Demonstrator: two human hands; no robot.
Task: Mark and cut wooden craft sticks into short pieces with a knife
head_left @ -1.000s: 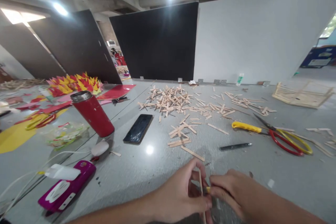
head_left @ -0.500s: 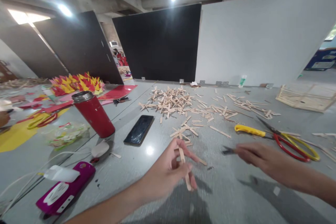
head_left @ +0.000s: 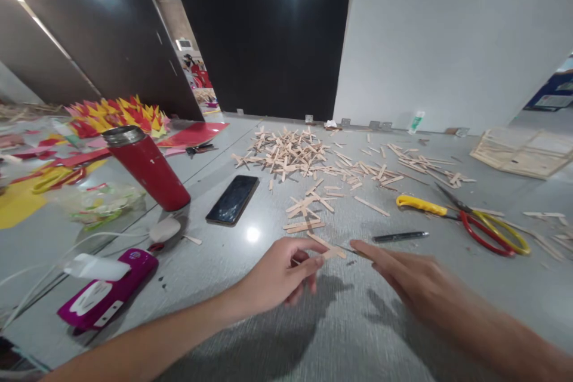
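Observation:
Between the thumb and fingers of my left hand (head_left: 293, 268) are thin wooden sticks (head_left: 333, 252) that meet at an angle. My right hand (head_left: 409, 274) is just to their right, fingers stretched forward and close together, with a thin item at the fingertips that I cannot make out. Beyond my right hand a dark pen (head_left: 400, 237) lies on the grey table (head_left: 268, 334). Past my left hand are a few loose sticks (head_left: 305, 225) and a large heap of short wooden pieces (head_left: 290, 152).
A phone (head_left: 233, 200), red flask (head_left: 150, 170), purple power strip (head_left: 110, 292) and plastic bag (head_left: 105, 204) stand or lie at left. Scissors (head_left: 487, 227) and a yellow-handled tool (head_left: 421, 205) lie at right, with a wooden frame (head_left: 523, 152) behind.
The dark pen, earlier at my right hand, now lies on the table. My right hand has moved left beside the sticks. The held sticks have turned to point right.

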